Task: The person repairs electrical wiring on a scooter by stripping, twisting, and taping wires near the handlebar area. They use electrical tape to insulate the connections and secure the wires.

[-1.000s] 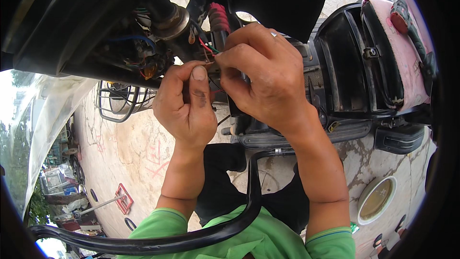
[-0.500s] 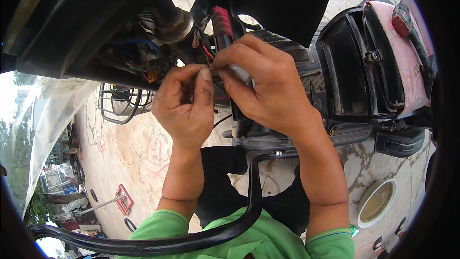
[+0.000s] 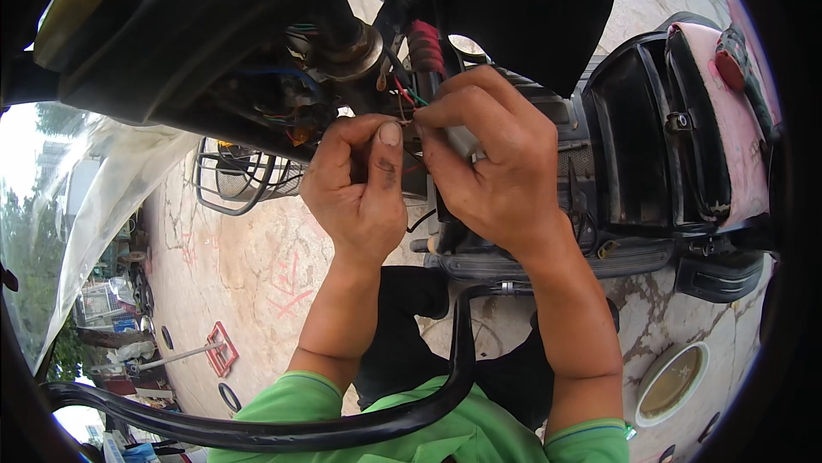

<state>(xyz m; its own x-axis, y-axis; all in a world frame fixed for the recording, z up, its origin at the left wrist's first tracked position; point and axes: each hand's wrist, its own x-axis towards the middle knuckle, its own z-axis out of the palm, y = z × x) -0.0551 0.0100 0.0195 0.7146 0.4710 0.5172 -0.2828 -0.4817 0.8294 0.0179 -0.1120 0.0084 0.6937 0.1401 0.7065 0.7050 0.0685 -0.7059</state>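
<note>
My left hand (image 3: 360,176) is closed in a pinch, thumb against index finger, on a thin brownish wire (image 3: 405,114). Facing it, my right hand (image 3: 501,159) pinches a wire end close by; a red wire (image 3: 400,86) and a green wire (image 3: 416,97) run to its fingertips. Only a small gap separates the two sets of fingertips. Exactly how the wire ends meet is too small to make out. A dark smudge marks my left thumb. Just above my fingers is a red ribbed grip (image 3: 425,47), its lower part hidden behind my right hand.
The scooter's opened front, with a metal steering column (image 3: 355,56) and loose wiring (image 3: 295,112), is at upper left. A black bar (image 3: 282,436) curves before my body. To the right are a black-and-pink seat (image 3: 728,129) and a basin (image 3: 672,384) of murky water on the ground.
The whole view has shifted, so the scooter and both hands appear farther right. The fingertips are slightly farther apart, and more of the red and green wires shows between them.
</note>
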